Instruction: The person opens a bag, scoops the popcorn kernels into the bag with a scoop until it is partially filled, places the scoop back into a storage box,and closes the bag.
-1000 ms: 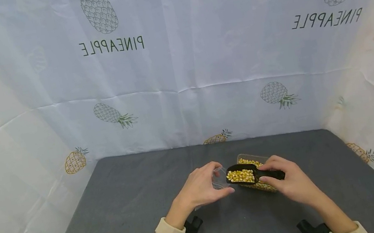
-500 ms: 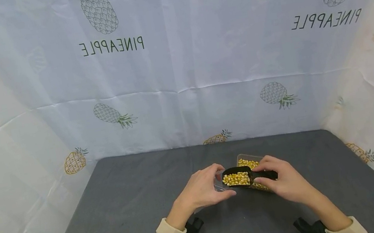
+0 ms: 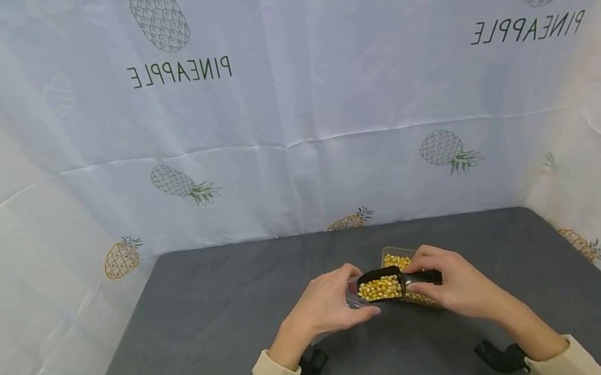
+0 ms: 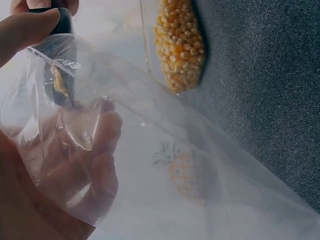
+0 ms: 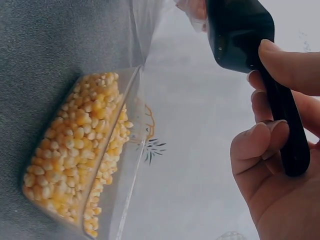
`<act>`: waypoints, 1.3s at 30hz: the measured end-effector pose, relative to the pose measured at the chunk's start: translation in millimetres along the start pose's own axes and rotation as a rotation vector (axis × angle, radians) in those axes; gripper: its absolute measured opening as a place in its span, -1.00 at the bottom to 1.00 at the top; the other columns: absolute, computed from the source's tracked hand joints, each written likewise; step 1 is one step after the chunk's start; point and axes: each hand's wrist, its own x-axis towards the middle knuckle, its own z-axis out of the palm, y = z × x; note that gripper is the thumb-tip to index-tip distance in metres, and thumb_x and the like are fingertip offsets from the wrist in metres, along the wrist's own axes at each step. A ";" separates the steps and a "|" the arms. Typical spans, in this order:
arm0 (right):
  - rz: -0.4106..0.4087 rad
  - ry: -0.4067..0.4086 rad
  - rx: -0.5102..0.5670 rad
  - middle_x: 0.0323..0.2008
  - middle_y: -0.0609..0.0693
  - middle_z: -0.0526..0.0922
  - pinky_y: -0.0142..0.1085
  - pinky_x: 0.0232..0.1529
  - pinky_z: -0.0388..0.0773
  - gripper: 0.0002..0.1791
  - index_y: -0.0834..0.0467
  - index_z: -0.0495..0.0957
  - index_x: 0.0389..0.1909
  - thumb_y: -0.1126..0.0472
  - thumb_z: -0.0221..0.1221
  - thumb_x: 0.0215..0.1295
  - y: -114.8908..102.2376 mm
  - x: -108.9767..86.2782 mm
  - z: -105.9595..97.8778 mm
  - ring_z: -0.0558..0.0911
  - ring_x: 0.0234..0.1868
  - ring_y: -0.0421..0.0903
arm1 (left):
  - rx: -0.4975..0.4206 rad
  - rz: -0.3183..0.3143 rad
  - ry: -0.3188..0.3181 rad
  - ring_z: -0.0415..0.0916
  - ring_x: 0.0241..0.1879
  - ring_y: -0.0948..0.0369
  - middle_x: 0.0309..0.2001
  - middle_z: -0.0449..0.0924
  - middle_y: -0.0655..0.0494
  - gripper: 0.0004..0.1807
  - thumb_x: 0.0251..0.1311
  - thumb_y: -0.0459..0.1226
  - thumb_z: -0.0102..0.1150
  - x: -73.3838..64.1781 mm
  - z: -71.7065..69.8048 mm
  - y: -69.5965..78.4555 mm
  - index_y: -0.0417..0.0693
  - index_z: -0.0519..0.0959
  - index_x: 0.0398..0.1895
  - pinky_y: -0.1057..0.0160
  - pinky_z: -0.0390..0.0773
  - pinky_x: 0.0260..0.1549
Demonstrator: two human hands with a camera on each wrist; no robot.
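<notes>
My right hand (image 3: 460,283) grips the handle of a black scoop (image 5: 237,37), thumb on top and fingers curled under it. Corn kernels (image 3: 380,288) fill the scoop. Its front end reaches into the mouth of a clear plastic bag (image 4: 165,150). My left hand (image 3: 326,302) holds that bag with thumb and fingers spread in a curve around its mouth. In the left wrist view, the left fingers (image 4: 102,170) show through the film, and the bag hangs down from them. The scoop's tip is partly seen through the plastic.
Behind and below the scoop, a clear rectangular container (image 5: 135,75) of corn kernels stands on the grey tabletop (image 3: 229,332). My right hand partly hides it in the head view. A white pineapple-print cloth (image 3: 285,97) encloses the back and sides.
The right hand has carried the filled scoop left, from beside the bag into its mouth, with little movement in the last half second. The left hand stays almost still.
</notes>
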 end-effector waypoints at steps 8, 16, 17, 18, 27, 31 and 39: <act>-0.040 -0.031 -0.042 -0.22 -0.16 0.55 -0.32 -0.36 0.51 -0.78 0.09 0.71 -0.10 0.30 0.41 0.24 -2.6 6.3 -3.1 0.49 -0.32 -0.34 | 0.006 -0.002 -0.002 0.47 -0.36 0.42 -0.20 0.58 0.28 -0.30 0.16 0.22 0.34 1.4 -0.3 0.3 0.01 0.50 0.22 0.35 0.53 -0.36; -0.058 -0.079 -0.088 -0.23 -0.22 0.50 -0.33 -0.35 0.51 -0.79 0.11 0.71 -0.10 0.29 0.40 0.25 -8.1 12.3 -7.2 0.46 -0.34 -0.34 | 0.008 -0.011 -0.008 0.45 -0.38 0.43 -0.21 0.56 0.28 -0.28 0.16 0.23 0.34 1.1 0.8 0.3 -0.01 0.49 0.24 0.36 0.52 -0.39; -0.056 -0.085 -0.091 -0.23 -0.22 0.49 -0.33 -0.35 0.51 -0.79 0.11 0.71 -0.10 0.29 0.40 0.25 -8.8 12.7 -7.4 0.46 -0.34 -0.34 | 0.007 -0.012 -0.008 0.45 -0.38 0.43 -0.21 0.56 0.28 -0.28 0.16 0.23 0.34 1.0 1.0 0.3 -0.01 0.49 0.24 0.36 0.52 -0.38; -0.054 -0.090 -0.094 -0.23 -0.22 0.49 -0.34 -0.35 0.51 -0.79 0.11 0.71 -0.10 0.29 0.40 0.25 -9.5 13.1 -7.5 0.46 -0.34 -0.34 | 0.006 -0.015 -0.007 0.45 -0.37 0.43 -0.20 0.56 0.28 -0.28 0.16 0.23 0.34 0.8 1.1 0.5 0.00 0.49 0.24 0.36 0.52 -0.38; -0.054 -0.104 -0.109 -0.23 -0.21 0.49 -0.34 -0.34 0.53 -0.79 0.13 0.72 -0.12 0.30 0.42 0.22 -15.2 16.2 -6.1 0.49 -0.32 -0.32 | -0.001 -0.019 0.002 0.49 -0.33 0.40 -0.18 0.58 0.25 -0.27 0.16 0.24 0.33 -0.7 1.4 1.2 0.00 0.50 0.24 0.35 0.55 -0.35; -0.053 -0.114 -0.121 -0.25 -0.19 0.48 -0.35 -0.35 0.51 -0.79 0.14 0.72 -0.12 0.31 0.42 0.22 -17.9 17.7 -6.4 0.46 -0.34 -0.33 | -0.009 -0.017 0.003 0.47 -0.34 0.40 -0.20 0.56 0.27 -0.27 0.15 0.23 0.33 -0.4 1.5 0.3 -0.01 0.49 0.25 0.35 0.53 -0.37; -0.071 -0.118 -0.152 -0.24 -0.21 0.47 -0.34 -0.33 0.50 -0.79 0.11 0.72 -0.12 0.30 0.43 0.21 -20.9 20.6 -9.1 0.46 -0.32 -0.33 | -0.044 -0.007 0.020 0.42 -0.39 0.42 -0.28 0.51 0.33 -0.28 0.13 0.19 0.38 0.0 0.9 -0.1 -0.03 0.50 0.23 0.39 0.48 -0.44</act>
